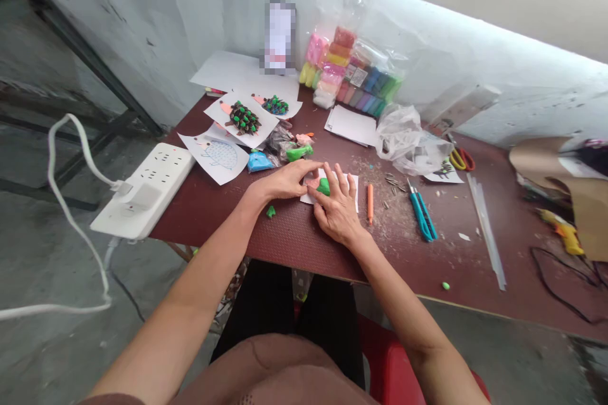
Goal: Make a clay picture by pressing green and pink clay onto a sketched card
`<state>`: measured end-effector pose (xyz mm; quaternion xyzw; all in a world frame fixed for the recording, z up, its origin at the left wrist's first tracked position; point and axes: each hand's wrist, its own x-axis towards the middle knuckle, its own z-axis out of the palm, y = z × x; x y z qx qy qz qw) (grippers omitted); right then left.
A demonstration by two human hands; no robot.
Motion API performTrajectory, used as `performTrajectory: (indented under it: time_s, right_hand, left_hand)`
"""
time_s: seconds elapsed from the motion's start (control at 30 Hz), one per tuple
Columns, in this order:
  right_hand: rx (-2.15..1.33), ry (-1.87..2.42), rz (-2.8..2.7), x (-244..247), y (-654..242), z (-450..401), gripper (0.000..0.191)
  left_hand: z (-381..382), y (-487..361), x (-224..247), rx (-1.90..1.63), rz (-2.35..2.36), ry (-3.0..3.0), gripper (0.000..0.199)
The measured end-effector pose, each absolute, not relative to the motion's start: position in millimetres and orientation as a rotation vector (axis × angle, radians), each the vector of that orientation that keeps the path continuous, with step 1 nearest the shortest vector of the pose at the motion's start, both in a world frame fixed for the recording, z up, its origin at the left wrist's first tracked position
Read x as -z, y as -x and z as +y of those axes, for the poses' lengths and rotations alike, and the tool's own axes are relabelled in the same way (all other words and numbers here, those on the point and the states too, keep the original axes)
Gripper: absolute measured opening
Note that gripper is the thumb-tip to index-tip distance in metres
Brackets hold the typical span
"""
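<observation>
On a small white card (352,193) at the table's near middle lies a patch of green modelling clay (323,186), with pink clay (312,182) against its left side. My right hand (336,205) rests over the card, fingers spread, touching the green clay. From the left, my left hand (294,178) reaches the pink clay's edge, thumb and fingers apart. A scrap of green clay (270,211) sits below my left wrist. Right of the card is an orange marker (370,204). Behind my left hand lie a blue clay packet (259,161) and a green clay lump (299,152).
Paper sheets with hedgehog figures (243,119) lie at the back left, near a white power strip (159,171). Clay packs (356,85) lean on the wall. A teal utility knife (422,212), scissors (462,159), clear sticks (487,234) and a yellow glue gun (565,234) lie rightward.
</observation>
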<state>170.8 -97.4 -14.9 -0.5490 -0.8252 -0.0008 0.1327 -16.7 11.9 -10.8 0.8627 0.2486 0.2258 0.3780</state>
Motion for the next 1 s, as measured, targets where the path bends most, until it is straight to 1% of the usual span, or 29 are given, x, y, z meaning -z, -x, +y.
performTrajectory:
  time_s: [0.57, 0.73, 1.0]
  right_hand:
    - [0.039, 1.579, -2.405, 15.3, -170.0, -96.2, 0.054]
    - [0.051, 1.597, -2.405, 15.0, -171.6, -97.5, 0.049]
    - [0.103, 1.589, -2.401, 15.3, -175.5, -99.9, 0.044]
  left_hand:
    - [14.3, 16.4, 15.9, -0.613, 0.603, -2.171, 0.053]
    - [14.4, 17.3, 15.8, -0.616, 0.594, -2.178, 0.055]
    - [16.2, 19.8, 21.7, -0.623, 0.595, -2.175, 0.075]
